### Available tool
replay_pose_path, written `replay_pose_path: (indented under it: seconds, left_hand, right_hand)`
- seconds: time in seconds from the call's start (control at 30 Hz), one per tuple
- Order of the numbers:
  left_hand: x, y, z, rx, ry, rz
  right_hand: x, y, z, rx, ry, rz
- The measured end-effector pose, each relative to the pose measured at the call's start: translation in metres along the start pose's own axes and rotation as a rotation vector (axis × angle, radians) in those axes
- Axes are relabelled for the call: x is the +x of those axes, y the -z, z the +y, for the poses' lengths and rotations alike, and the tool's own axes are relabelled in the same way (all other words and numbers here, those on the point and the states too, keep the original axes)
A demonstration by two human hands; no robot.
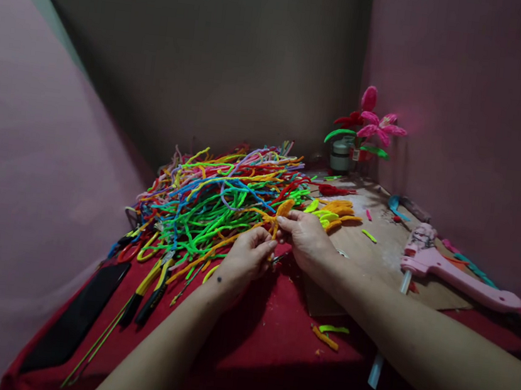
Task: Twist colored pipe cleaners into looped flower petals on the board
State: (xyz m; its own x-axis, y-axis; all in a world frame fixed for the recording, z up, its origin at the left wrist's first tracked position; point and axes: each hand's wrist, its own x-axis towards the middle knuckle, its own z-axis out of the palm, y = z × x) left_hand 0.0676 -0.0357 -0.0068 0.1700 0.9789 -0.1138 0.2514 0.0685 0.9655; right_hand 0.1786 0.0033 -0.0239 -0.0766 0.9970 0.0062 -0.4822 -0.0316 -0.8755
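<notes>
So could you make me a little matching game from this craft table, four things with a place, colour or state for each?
1. Glue gun
2. Pliers
3. Orange fuzzy piece
4. Pink flower

A. Yellow and black
B. Upright at the back
C. At the fingertips of the left hand and right hand
D. Pale stick poking out

Pairs: 1-D, 2-A, 3-C, 4-B
</notes>
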Motion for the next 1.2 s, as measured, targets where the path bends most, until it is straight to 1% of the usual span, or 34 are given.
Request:
replay_pose_path:
  seconds: [0.1, 0.23, 0.3, 0.37, 0.43, 0.5, 0.53, 0.57, 0.6, 0.67, 0.7, 0.77, 0.83, 1.03, 1.1, 1.2]
  left_hand:
    - [-0.002, 0.000, 0.001, -0.085, 0.050, -0.050]
    - [-0.005, -0.003, -0.001, -0.072, 0.024, -0.025]
    - [-0.006, -0.005, -0.004, -0.008, -0.025, 0.016]
    - [-0.006, -0.006, -0.008, 0.094, -0.125, 0.074]
    - [-0.006, -0.004, -0.009, 0.226, -0.206, 0.100]
    - [-0.006, 0.001, -0.008, 0.318, -0.217, 0.094]
    - [-0.006, 0.005, -0.006, 0.325, -0.200, 0.098]
    - [-0.006, 0.008, -0.003, 0.292, -0.190, 0.126]
    - [-0.005, 0.011, -0.001, 0.229, -0.186, 0.178]
    - [-0.003, 0.017, 0.003, 0.076, -0.184, 0.258]
    - [-0.002, 0.018, 0.005, 0.012, -0.187, 0.267]
    - [-0.001, 0.019, 0.005, -0.046, -0.204, 0.243]
    - [-0.001, 0.018, 0.005, -0.031, -0.222, 0.233]
    - [-0.003, 0.017, 0.002, 0.032, -0.259, 0.332]
    - [-0.004, 0.018, 0.002, 0.041, -0.270, 0.329]
    - [-0.003, 0.020, 0.002, 0.028, -0.263, 0.294]
  right_hand:
    - [-0.001, 0.000, 0.000, 0.007, 0.015, 0.007]
    - [-0.002, -0.002, 0.000, 0.013, 0.021, 0.039]
    - [-0.002, -0.003, -0.002, 0.021, 0.011, 0.054]
    - [-0.002, -0.002, -0.003, 0.037, 0.009, 0.064]
    - [0.000, -0.001, -0.006, 0.055, 0.016, 0.087]
    - [0.002, 0.000, -0.008, 0.049, 0.019, 0.111]
    - [0.003, 0.001, -0.008, 0.035, 0.012, 0.114]
    - [0.003, 0.001, -0.009, 0.015, 0.003, 0.105]
    - [0.002, 0.001, -0.009, -0.012, -0.007, 0.081]
    - [-0.001, -0.001, -0.009, -0.064, -0.029, 0.004]
    - [-0.003, -0.002, -0.008, -0.082, -0.040, -0.035]
    - [-0.008, -0.003, -0.008, -0.102, -0.057, -0.096]
    - [-0.011, -0.004, -0.008, -0.106, -0.070, -0.135]
    - [-0.010, -0.001, -0.004, -0.084, -0.035, -0.252]
    - [-0.009, -0.001, -0.004, -0.068, -0.036, -0.255]
    - [-0.011, -0.002, -0.004, -0.076, -0.059, -0.227]
